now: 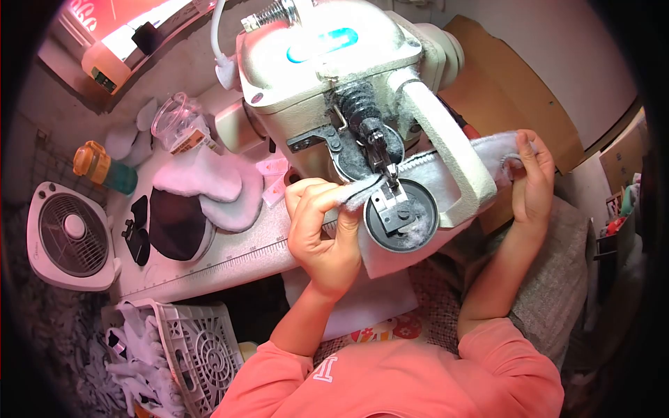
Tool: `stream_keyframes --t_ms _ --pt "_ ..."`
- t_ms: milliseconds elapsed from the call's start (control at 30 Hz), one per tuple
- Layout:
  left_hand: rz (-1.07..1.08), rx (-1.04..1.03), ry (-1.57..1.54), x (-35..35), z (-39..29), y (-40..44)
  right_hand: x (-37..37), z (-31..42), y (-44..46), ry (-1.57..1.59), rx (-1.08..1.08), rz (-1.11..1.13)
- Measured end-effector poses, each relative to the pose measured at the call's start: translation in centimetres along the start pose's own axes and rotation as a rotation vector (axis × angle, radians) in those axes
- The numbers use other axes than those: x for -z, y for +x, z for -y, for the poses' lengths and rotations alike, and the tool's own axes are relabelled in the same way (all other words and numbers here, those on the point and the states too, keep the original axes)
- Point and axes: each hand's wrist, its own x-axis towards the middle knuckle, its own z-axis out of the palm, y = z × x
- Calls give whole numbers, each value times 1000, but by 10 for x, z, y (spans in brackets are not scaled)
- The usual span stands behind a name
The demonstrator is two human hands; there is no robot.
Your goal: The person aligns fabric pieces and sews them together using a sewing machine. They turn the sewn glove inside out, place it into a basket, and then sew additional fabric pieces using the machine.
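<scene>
Left hand (pixel 322 226), right hand (pixel 534 175) in pinches on fleece (pixel 442 174) (partly hidden, apparently one piece)

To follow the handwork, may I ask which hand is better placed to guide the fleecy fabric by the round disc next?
Probably the left hand: it pinches the fleecy fabric close beside the round disc, while the right hand holds it farther out, beyond the pale bracket.

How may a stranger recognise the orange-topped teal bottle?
From the large white sewing machine, look left to the white square fan. Just above it in the picture is the teal bottle, whose orange top distinguishes it from the clear round jar.
</scene>
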Motion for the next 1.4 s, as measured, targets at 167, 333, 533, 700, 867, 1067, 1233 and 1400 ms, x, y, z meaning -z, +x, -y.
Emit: stream_keyframes --t_ms 167,333,533,700,867,1067,1233,1400 --pt "34 -3 29 0 -3 1 0 -3 2 2 30 -9" --pt "-1 35 43 -5 -9 2 12 -7 6 9 29 -35" --pt "-78 70 26 -10 -16 -9 -13 4 0 -625 472 -43" --pt "-112 -508 171 4 -11 -44 -44 28 -28 -1150 719 360" --pt "186 -486 423 -1 -10 -70 -47 30 -75 -1097 385 680" --pt "296 408 -252 18 -38 -53 -93 -2 -119 -621 420 967" --pt "691 1132 -602 90 -22 -12 -79 15 -112 -176 136 1216" --pt "936 856 -184 138 -7 42 -66 -12 -77 -479 -82 553"
